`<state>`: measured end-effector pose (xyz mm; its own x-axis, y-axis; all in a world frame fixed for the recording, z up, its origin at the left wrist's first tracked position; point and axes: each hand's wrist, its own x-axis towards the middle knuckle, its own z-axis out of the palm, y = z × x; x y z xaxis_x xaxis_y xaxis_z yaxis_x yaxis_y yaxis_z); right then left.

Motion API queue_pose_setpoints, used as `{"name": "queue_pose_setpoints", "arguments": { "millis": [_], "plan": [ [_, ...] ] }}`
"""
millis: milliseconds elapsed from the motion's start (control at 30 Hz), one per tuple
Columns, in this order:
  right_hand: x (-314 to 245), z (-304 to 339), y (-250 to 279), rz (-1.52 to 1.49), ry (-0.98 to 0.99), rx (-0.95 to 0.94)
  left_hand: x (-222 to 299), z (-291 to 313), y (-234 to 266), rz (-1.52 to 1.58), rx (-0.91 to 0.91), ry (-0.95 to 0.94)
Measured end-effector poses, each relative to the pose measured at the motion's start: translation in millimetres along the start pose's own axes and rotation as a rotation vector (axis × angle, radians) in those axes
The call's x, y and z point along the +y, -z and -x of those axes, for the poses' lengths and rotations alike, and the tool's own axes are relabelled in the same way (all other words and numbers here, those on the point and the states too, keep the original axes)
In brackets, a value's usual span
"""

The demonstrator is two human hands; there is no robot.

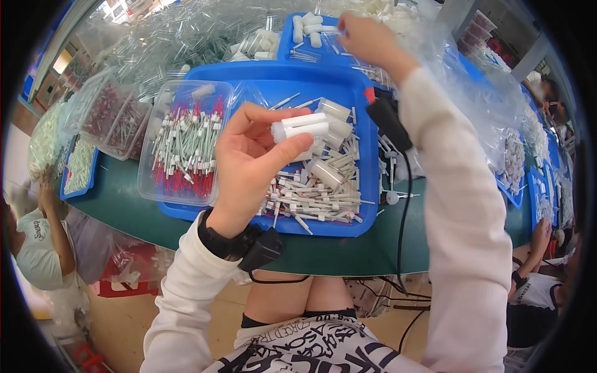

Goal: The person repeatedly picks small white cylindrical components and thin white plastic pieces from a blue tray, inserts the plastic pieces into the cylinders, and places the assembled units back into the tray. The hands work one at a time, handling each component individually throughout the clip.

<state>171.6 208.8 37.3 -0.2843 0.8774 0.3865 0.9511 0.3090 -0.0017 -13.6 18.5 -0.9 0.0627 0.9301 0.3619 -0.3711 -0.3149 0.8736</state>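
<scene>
My left hand (247,158) is raised over the big blue tray (267,73), its thumb and fingers closed round a pair of white plastic cylinders (303,126). A frosted, clear-looking end shows at their left. Farther away, my right hand (368,40) reaches over a smaller blue tray (285,43). Its fingertips are pinched at the end of a white cylinder (328,29), beside several similar ones. Inside the big tray lie many thin white sticks with small collars (317,202) and several clear-walled white tubes (326,173).
Left of the tray's middle, a clear plastic box (144,180) holds red-and-white sticks. Clear tubes (186,53) are heaped at the back. A black cabled device (387,118) is strapped to my right wrist, another (264,248) to my left. Other people work at both sides of the green table (398,245).
</scene>
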Motion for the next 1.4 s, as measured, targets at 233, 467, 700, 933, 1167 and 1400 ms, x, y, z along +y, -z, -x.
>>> {"name": "queue_pose_setpoints", "arguments": {
  "millis": [233,467,700,933,1167,1400],
  "plan": [
    [-34.7,147.7,88.4,-0.917,0.148,-0.016,2.6,6.8,5.0,-0.144,-0.06,-0.116],
    [-21.5,182.2,54.6,-1.107,0.211,0.094,-1.2,7.3,-4.9,0.031,-0.175,-0.016],
    [-32.1,188.2,47.7,-1.127,0.21,0.095,-4.0,10.1,-10.7,0.06,-0.143,0.093],
    [-36.0,192.2,46.1,-1.065,0.228,0.209,-2.7,9.9,-8.1,0.137,-0.152,0.258],
    [-36.3,194.5,49.1,-0.888,0.319,0.178,1.5,7.8,-3.0,0.004,-0.164,0.423],
    [-35.3,197.5,43.5,-1.006,0.274,0.187,8.3,6.8,-5.8,-0.088,-0.247,0.357]
  ]
}}
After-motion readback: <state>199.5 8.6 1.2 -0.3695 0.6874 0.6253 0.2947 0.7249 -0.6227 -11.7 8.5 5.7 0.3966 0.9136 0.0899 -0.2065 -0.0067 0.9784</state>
